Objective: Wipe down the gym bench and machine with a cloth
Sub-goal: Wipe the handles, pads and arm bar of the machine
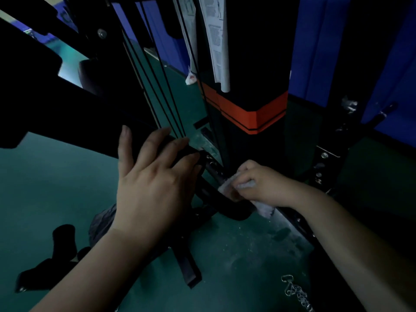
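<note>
White and fluffy, the cloth (244, 190) sits bunched up in our right hand (261, 183), low down by the bottom of the machine (254, 64). Our fingers curl tight around it and push it onto a dark metal bar (216, 170) near the floor. We think we hold it in a ball like this so we can rub hard in a small spot. It looks soft and a bit lumpy, and one corner hangs out under our hand.

Our left hand (153, 176) lies flat, fingers spread apart, on a black padded part (216, 199). It grips nothing. We guess it is there to steady us, or to hold that part still while we wipe.

On the green floor (45, 188) close to us lie a shiny chain (297, 293) and a black strap (189, 269). White dust shows beside the bar.

Farther off, the machine stands tall and black with an orange band (247, 113). Thin black cables (157, 75) run up it. A paper sheet (216, 41) with small print hangs on it. Behind is a blue wall (326, 41).
</note>
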{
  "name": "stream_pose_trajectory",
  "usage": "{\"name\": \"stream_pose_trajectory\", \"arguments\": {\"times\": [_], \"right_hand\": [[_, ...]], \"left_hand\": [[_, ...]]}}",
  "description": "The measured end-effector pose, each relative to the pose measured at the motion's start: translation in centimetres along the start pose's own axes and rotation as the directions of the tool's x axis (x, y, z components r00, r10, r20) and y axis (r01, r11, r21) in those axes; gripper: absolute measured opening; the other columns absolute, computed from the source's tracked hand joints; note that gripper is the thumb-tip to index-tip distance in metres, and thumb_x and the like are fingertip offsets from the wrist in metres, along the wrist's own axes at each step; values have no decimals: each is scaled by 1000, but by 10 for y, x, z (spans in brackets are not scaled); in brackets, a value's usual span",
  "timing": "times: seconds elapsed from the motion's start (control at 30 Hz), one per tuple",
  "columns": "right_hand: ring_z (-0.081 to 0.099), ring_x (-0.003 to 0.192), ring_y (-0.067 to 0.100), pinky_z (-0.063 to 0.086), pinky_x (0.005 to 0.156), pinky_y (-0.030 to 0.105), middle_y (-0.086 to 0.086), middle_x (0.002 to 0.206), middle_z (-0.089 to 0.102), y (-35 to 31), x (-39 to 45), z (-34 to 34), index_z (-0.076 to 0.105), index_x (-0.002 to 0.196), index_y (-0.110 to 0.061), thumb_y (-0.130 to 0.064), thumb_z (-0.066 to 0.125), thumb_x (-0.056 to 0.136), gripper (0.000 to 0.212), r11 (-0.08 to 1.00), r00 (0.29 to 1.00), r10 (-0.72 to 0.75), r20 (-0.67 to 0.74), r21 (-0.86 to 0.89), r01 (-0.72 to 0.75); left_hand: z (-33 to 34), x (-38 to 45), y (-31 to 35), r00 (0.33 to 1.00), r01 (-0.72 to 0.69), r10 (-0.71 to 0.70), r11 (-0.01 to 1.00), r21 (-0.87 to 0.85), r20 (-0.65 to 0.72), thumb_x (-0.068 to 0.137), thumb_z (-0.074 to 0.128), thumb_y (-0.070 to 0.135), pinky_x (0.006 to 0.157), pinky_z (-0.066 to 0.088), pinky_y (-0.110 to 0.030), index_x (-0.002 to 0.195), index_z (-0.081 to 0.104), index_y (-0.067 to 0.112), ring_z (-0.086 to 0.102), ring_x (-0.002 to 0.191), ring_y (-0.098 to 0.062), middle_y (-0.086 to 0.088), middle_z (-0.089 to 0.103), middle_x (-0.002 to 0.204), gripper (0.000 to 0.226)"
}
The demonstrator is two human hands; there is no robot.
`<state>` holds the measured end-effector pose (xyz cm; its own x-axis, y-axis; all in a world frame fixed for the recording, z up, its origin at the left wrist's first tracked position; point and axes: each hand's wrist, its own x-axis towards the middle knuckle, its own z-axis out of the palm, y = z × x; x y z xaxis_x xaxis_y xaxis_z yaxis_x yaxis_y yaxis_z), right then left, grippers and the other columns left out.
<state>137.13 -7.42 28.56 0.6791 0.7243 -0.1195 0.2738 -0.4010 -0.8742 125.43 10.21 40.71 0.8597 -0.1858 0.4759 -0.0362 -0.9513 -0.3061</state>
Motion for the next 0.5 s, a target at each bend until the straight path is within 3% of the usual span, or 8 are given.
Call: {"name": "stream_pose_trajectory", "arguments": {"times": [0.1,0.13,0.2,0.3,0.37,0.4,0.43,0.5], "right_hand": [[57,80,-10,40,70,1,-16,86,55,-8,18,-1,71,76,-35,-11,68,85,26,996,999,-35,-26,84,37],[57,68,-12,42,63,4,-17,73,59,-10,25,-3,69,64,-42,-10,68,85,39,994,998,-54,-28,93,56],[51,50,-9,36,53,9,-20,50,52,-9,40,-8,57,38,-43,-4,63,87,63,995,994,-87,-69,41,90],[40,36,-2,32,46,17,-13,38,42,-5,59,-14,51,36,-29,0,54,90,62,994,978,-43,-204,92,63],[46,46,-3,40,51,20,-5,59,54,-10,64,-21,61,55,-28,-10,62,90,39,967,920,18,-391,242,84],[52,59,-4,44,57,18,2,77,57,-14,65,-22,69,71,-18,-15,64,89,19,950,892,17,-452,284,126],[54,71,-3,45,63,16,1,89,56,-18,66,-22,70,78,-16,-21,67,88,11,948,897,-4,-442,285,145],[52,81,2,43,70,17,-3,100,50,-22,62,-13,62,75,-31,-33,72,81,12,981,974,-48,-223,174,88]], "left_hand": [[3,2,4,999,27,-28,999,25,42,99,40,37,115,-1,-52,106,71,23,49,126,-29,4,65,120,35],[4,3,4,998,35,-37,999,30,53,99,39,37,115,-2,-51,107,71,23,48,126,-28,4,65,121,35],[4,4,6,996,50,-52,998,32,73,99,38,36,115,-6,-49,109,69,23,47,126,-28,5,64,122,36],[3,4,7,993,62,-66,997,37,101,100,35,37,115,-8,-48,113,68,25,46,127,-27,6,63,123,37],[1,5,8,991,62,-67,997,46,120,100,34,38,115,-8,-47,114,67,25,45,128,-26,7,62,123,38],[1,5,8,989,61,-67,997,52,129,100,34,38,115,-8,-47,115,67,25,45,128,-26,7,62,124,38],[1,5,8,988,59,-67,996,59,137,100,34,38,115,-8,-48,115,67,25,45,128,-26,7,62,124,38],[1,5,7,987,53,-62,997,63,147,100,35,38,115,-7,-48,116,66,26,45,129,-26,7,62,124,37]]}}
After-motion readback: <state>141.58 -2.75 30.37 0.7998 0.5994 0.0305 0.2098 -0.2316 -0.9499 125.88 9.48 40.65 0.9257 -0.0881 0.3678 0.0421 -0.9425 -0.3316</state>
